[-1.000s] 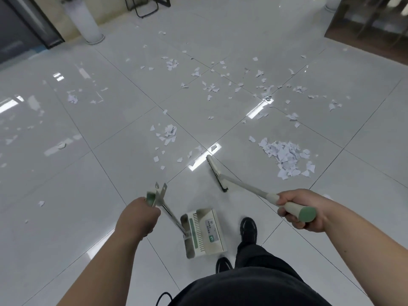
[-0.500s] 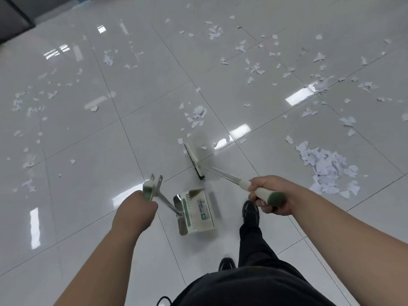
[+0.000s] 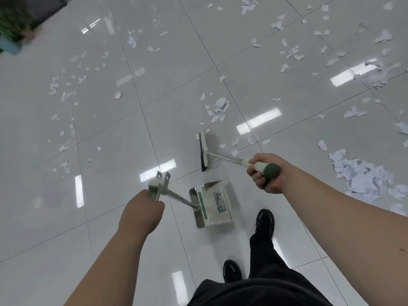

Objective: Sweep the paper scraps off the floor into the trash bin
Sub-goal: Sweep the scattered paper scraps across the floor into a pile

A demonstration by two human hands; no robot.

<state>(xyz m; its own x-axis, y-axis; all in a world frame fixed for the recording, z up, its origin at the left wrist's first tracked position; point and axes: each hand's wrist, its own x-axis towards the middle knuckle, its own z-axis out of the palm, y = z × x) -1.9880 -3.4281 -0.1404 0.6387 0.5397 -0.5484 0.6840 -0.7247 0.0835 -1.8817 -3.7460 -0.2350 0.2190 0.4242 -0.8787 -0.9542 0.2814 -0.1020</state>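
We find the left hand (image 3: 141, 208) closed round the top of the dustpan handle (image 3: 176, 198). The right hand (image 3: 265, 173) grips the green-capped end of the broom (image 3: 204, 151). We take the dustpan (image 3: 212, 204) as our reference. It sits low by the leading shoe (image 3: 265, 219); we cannot tell whether it touches the floor (image 3: 99, 228). We also cannot tell whether it holds anything.

The broom head stands just beyond the dustpan, apart from it. The paper scraps lie all over the glossy tiles. A small cluster (image 3: 218, 107) lies beyond the dustpan, past the broom head. A large heap (image 3: 362, 180) lies well to its right, and a thin scatter (image 3: 64, 91) lies far to its left. No trash bin is in view.

In our judgement the scraps are light, limp and torn. They should slide readily on this slick tile, but may flutter or slip under the blade. Short, low strokes toward the pan's lip look advisable. Both tools appear light and stiff, and the present hold at the handle ends looks adequate.
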